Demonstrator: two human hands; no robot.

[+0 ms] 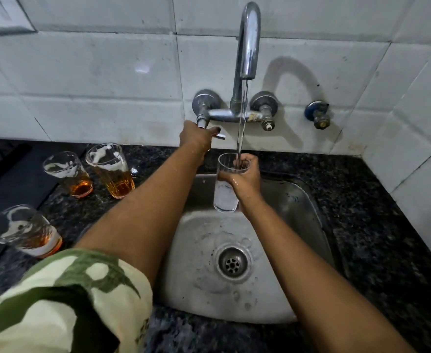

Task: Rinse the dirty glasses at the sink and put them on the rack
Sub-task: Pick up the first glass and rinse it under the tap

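My right hand [245,178] grips a clear ribbed glass [225,197] upright over the steel sink [308,200], under the running stream from the chrome tap [247,39]. Water fills the glass, and my fingers curl over its rim. My left hand [196,137] is closed on the tap's left handle [204,121]. Three dirty glasses with amber liquid and foam stand on the counter to the left: one [111,170] nearest the sink, one [68,174] beside it, and one [25,230] closer to me.
Dark speckled granite counter [377,225] surrounds the sink. A black mat [11,189] lies at the far left. A second tap handle [266,115] and a blue wall valve [317,114] stick out of the white tiled wall. No rack is in view.
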